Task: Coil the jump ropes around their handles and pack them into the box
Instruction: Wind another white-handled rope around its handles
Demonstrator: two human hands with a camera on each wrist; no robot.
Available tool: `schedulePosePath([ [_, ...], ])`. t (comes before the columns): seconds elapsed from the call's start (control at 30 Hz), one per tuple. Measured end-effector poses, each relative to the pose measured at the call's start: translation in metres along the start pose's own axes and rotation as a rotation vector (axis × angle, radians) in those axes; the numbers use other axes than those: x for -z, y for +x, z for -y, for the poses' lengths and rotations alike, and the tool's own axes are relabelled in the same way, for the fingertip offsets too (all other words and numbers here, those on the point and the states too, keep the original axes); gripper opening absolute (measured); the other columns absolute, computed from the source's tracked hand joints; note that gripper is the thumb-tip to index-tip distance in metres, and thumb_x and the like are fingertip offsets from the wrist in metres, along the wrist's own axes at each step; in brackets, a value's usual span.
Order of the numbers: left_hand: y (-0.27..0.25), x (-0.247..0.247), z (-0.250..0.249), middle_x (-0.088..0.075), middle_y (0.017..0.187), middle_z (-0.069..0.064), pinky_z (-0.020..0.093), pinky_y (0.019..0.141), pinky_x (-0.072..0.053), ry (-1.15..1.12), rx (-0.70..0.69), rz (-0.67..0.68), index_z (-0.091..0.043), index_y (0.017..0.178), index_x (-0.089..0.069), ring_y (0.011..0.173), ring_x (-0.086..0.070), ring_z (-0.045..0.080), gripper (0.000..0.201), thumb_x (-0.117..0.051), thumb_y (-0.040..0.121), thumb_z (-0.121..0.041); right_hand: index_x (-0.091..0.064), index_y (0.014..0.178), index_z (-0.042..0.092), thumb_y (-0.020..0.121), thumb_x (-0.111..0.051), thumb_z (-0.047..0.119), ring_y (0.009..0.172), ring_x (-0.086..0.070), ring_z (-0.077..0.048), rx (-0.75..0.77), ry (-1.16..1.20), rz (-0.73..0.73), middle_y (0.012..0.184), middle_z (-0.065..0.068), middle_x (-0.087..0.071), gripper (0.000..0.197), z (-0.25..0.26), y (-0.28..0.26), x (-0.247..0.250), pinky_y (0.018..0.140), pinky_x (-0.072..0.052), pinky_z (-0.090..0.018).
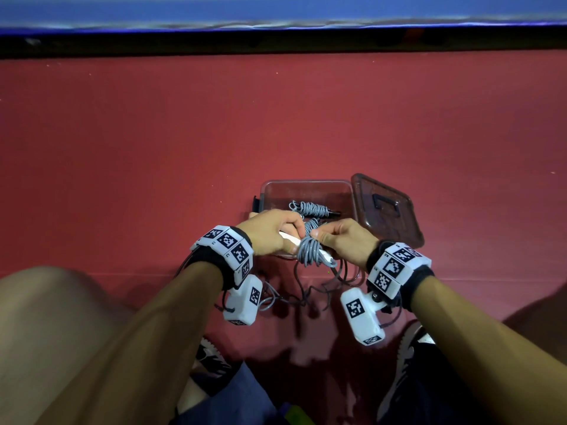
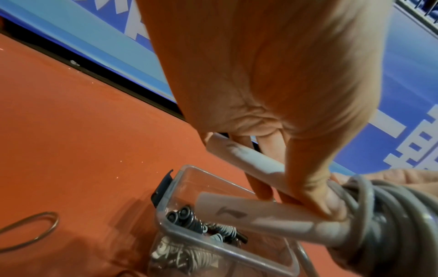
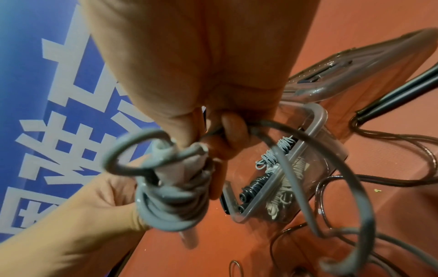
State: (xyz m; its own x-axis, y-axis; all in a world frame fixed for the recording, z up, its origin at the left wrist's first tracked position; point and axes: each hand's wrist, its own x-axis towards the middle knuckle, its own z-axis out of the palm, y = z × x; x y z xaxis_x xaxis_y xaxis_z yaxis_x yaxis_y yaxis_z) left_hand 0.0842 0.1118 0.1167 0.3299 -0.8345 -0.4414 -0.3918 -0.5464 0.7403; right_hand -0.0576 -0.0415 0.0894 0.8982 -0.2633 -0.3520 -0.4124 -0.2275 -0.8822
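My left hand (image 1: 270, 231) (image 2: 308, 187) grips the two white handles (image 1: 290, 239) (image 2: 255, 213) of a jump rope side by side. Grey rope (image 1: 310, 253) (image 3: 170, 204) is coiled around those handles. My right hand (image 1: 337, 240) (image 3: 222, 131) pinches the loose grey rope (image 3: 320, 165) beside the coil, and the slack trails to the floor. The clear plastic box (image 1: 306, 184) (image 2: 180, 187) (image 3: 317, 116) sits on the red floor just beyond my hands. Inside lies a coiled grey rope with black handles (image 1: 313, 209) (image 3: 258, 184).
The box's clear lid (image 1: 386, 210) (image 3: 355, 61) lies beside the box on the right. A dark rope (image 1: 306, 296) (image 3: 391, 178) with black handles (image 3: 398, 93) sprawls on the floor near my feet. A blue banner wall (image 1: 276, 10) runs along the far edge.
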Motion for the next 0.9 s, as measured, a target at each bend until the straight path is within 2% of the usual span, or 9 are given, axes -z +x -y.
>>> schedulePosePath([
  [0.13,0.006,0.000,0.012,-0.065,0.106,-0.012,0.037,0.097,-0.039,0.184,-0.002,-0.130,-0.035,0.103,-0.063,0.103,-0.054,0.012,0.022,-0.077,0.086,-0.033,-0.069,0.075,-0.001,0.100,-0.060,0.019,0.043,-0.039,-0.003,-0.035,0.025,-0.104,0.050,0.008,-0.050,0.033,-0.002,0.004,0.001,0.048,-0.035,-0.018],
  [0.23,0.008,-0.004,0.018,-0.046,0.114,-0.009,0.036,0.096,-0.031,0.261,0.050,-0.228,-0.039,0.113,-0.059,0.110,-0.038,0.015,0.030,-0.074,0.087,-0.040,-0.069,0.075,0.002,0.100,-0.059,0.017,0.043,-0.041,-0.002,-0.048,0.072,-0.153,0.051,0.007,-0.053,0.031,-0.003,0.004,0.000,0.047,-0.036,-0.016],
  [0.3,0.007,-0.005,0.016,-0.047,0.106,-0.004,0.032,0.091,-0.039,0.143,0.013,-0.248,-0.033,0.116,-0.059,0.098,-0.047,0.015,0.033,-0.075,0.087,-0.032,-0.069,0.074,0.007,0.100,-0.059,0.015,0.042,-0.044,0.001,-0.037,0.083,-0.176,0.047,0.012,-0.055,0.029,-0.003,0.004,-0.001,0.048,-0.039,-0.015],
  [0.4,0.009,-0.007,0.007,-0.070,0.083,0.001,0.028,0.069,-0.051,0.019,0.000,-0.249,-0.023,0.112,-0.055,0.065,-0.061,0.008,0.029,-0.072,0.090,-0.015,-0.073,0.079,0.015,0.098,-0.062,0.019,0.042,-0.051,0.004,-0.024,0.019,-0.255,0.048,0.015,-0.060,0.022,-0.002,0.007,0.000,0.049,-0.040,-0.012],
  [0.57,0.013,-0.013,0.001,-0.073,0.070,0.013,0.033,0.066,-0.055,-0.179,0.094,-0.270,-0.013,0.094,-0.060,0.059,-0.069,0.019,0.005,-0.059,0.097,-0.009,-0.073,0.071,0.029,0.094,-0.066,0.031,0.071,-0.068,-0.011,0.012,-0.095,-0.349,0.071,0.010,-0.073,0.024,-0.004,0.013,0.000,0.072,-0.054,-0.030],
  [0.67,0.013,-0.015,-0.003,-0.070,0.074,0.012,0.030,0.066,-0.058,-0.350,0.127,-0.234,-0.008,0.091,-0.066,0.056,-0.067,0.013,0.014,-0.054,0.100,-0.010,-0.073,0.074,0.028,0.094,-0.067,0.031,0.078,-0.068,-0.012,0.004,-0.144,-0.368,0.075,0.010,-0.073,0.021,-0.001,0.012,0.001,0.077,-0.052,-0.028],
  [0.73,0.012,-0.017,-0.007,-0.068,0.078,0.007,0.024,0.067,-0.059,-0.398,0.133,-0.188,-0.008,0.098,-0.067,0.060,-0.067,0.009,0.015,-0.061,0.099,-0.022,-0.074,0.077,0.024,0.094,-0.067,0.029,0.078,-0.068,-0.011,0.004,-0.183,-0.377,0.075,0.010,-0.072,0.020,0.001,0.008,0.002,0.074,-0.050,-0.025],
  [0.8,0.009,-0.019,-0.009,-0.069,0.081,-0.002,0.017,0.063,-0.053,-0.291,0.111,-0.164,-0.012,0.104,-0.064,0.065,-0.064,0.005,0.034,-0.076,0.089,-0.039,-0.075,0.077,0.022,0.094,-0.067,0.027,0.076,-0.069,-0.009,0.007,-0.183,-0.359,0.074,0.009,-0.073,0.019,0.003,0.005,0.001,0.069,-0.050,-0.021],
  [0.9,0.008,-0.019,-0.003,-0.070,0.092,-0.005,0.015,0.066,-0.049,-0.120,0.107,-0.194,-0.017,0.114,-0.058,0.076,-0.065,0.003,0.062,-0.090,0.070,-0.046,-0.075,0.075,0.022,0.092,-0.070,0.028,0.074,-0.070,-0.011,0.022,-0.172,-0.322,0.073,0.005,-0.074,0.018,0.006,0.003,-0.004,0.064,-0.049,-0.014],
])
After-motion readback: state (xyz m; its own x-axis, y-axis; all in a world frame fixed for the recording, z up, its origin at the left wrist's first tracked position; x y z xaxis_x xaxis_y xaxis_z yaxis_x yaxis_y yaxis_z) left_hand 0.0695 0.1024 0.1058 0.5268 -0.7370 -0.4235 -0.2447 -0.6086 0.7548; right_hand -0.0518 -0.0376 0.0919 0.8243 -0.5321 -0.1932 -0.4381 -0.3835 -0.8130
